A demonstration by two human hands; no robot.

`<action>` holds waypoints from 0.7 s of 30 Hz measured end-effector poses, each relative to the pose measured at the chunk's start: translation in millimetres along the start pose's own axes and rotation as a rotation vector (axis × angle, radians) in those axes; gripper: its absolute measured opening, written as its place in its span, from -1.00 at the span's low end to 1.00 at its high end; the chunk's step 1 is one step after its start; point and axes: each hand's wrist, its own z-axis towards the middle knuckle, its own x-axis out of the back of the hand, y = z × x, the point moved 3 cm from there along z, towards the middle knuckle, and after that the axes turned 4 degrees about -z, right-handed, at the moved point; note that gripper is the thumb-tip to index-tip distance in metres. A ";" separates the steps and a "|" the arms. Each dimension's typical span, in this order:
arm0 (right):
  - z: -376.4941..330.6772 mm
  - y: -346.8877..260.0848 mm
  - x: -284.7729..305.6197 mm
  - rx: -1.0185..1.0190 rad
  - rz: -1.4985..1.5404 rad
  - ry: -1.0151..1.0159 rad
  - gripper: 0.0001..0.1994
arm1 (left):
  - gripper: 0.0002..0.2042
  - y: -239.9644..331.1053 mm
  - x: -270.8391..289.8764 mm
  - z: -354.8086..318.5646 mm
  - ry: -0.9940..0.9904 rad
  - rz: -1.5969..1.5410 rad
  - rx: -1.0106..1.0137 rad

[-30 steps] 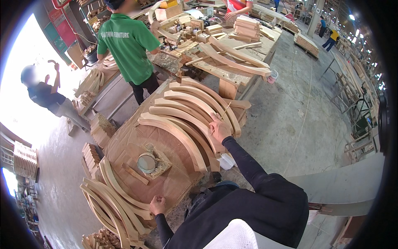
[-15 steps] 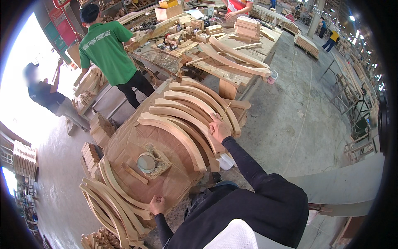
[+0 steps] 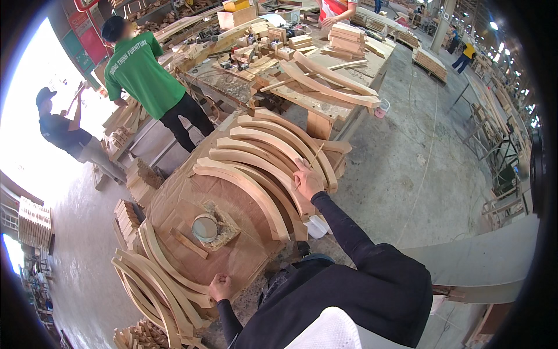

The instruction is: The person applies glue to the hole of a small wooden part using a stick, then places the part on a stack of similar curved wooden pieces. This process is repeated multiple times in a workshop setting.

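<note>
A thin wooden stick is pinched in my right hand, which rests at the end of the curved wooden pieces lying side by side on the worktable. My left hand is curled at the table's near edge, beside the ends of a second group of curved wooden pieces; what its fingers hold, if anything, is hidden. Between the two groups stands a round pot with pale residue crusted around it. A short flat wooden strip lies beside the pot.
Beyond my table, a larger workbench bears wood blocks and two long curved pieces. A person in a green shirt and one in dark clothes stand at far left. Stacked wood blocks flank my table's left side.
The person in the green shirt has shifted left and turned the head. The person in dark clothes has also turned the head slightly. Both my hands stay in place.
</note>
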 end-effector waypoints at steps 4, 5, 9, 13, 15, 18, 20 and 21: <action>1.6 -3.9 3.6 -0.013 0.006 -0.042 -0.94 | -0.85 -13.5 -4.7 3.3 0.001 -0.032 -0.003; 1.3 -3.3 4.0 -0.015 0.007 -0.040 -0.94 | -0.85 -9.9 -3.8 2.4 -0.003 -0.038 0.002; 1.0 -1.2 2.8 -0.017 0.004 -0.045 -0.93 | -0.85 -5.6 -3.1 1.8 -0.003 -0.054 0.008; 0.5 -1.8 3.1 -0.026 0.000 -0.041 -0.93 | -0.86 -0.8 -1.5 -0.1 0.008 -0.041 0.001; 0.1 -1.3 2.3 -0.024 0.000 -0.028 -0.93 | -0.85 -2.4 -2.4 -0.1 0.009 -0.047 0.010; 0.3 -0.3 0.9 -0.015 -0.007 -0.023 -0.93 | -0.84 -8.8 -4.3 2.4 0.003 -0.029 0.013; 0.2 -0.6 0.9 -0.015 -0.005 -0.021 -0.93 | -0.84 -12.6 -5.9 3.8 -0.001 -0.038 0.014; 0.4 -1.0 1.2 -0.015 -0.003 -0.020 -0.93 | -0.84 -13.8 -6.5 4.3 -0.002 -0.043 0.015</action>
